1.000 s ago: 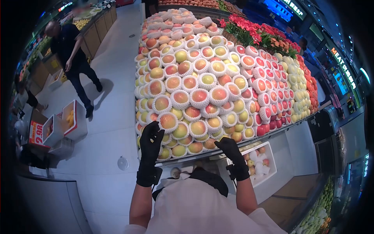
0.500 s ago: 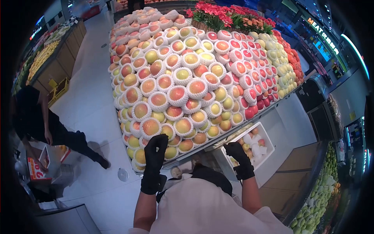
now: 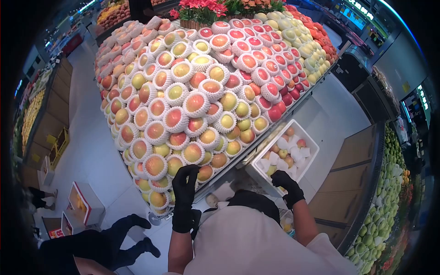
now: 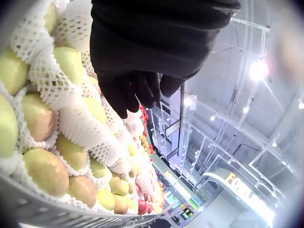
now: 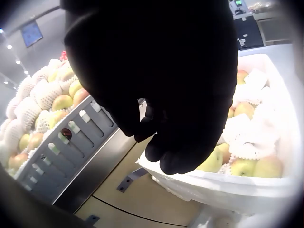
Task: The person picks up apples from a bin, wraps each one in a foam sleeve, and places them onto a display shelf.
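My black-gloved left hand (image 3: 184, 190) hovers at the front edge of a heaped display of apples (image 3: 155, 166) in white foam nets. Its fingers (image 4: 126, 95) bend loosely and hold nothing; netted apples (image 4: 71, 64) lie beside them in the left wrist view. My right hand (image 3: 286, 183), also gloved in black, is over the near corner of a white foam box (image 3: 307, 169). Loosely curled, its fingers (image 5: 175, 161) have nothing between them. Inside the box are apples (image 3: 288, 160) and pieces of white foam netting.
A grey slatted rail (image 5: 71, 142) edges the display. Red flowers (image 3: 201, 7) stand behind it. To the right is a counter (image 3: 343, 197) with green fruit (image 3: 369, 236). A person in dark clothes (image 3: 96, 247) is at lower left, near a carton (image 3: 87, 201) on the floor.
The view has swung right, shifting the display leftward. My right hand has gone from the display's edge to the foam box, and my left hand has drawn back slightly. The other person has moved nearer.
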A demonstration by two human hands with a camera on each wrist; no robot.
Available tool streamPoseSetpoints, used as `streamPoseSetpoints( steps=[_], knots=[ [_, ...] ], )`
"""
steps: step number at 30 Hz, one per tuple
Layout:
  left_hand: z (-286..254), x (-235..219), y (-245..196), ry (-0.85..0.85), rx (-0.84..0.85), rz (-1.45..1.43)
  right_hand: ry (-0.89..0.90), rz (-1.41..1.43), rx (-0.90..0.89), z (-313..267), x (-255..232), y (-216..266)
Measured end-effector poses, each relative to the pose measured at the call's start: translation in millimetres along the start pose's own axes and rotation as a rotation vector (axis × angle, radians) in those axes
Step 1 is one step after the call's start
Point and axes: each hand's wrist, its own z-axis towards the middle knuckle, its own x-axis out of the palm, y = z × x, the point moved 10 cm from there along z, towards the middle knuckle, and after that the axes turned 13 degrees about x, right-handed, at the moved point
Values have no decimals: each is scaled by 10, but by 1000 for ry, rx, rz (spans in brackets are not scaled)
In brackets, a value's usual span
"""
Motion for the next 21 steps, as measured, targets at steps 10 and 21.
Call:
streamPoseSetpoints(
  steps=[10,21],
  knots=[
    [192,530,-146,84,15,99,220,-341,87,5,371,-864],
    [334,894,8,-8,-199,58,-113,364,849,-323,-306,-1459]
  ],
)
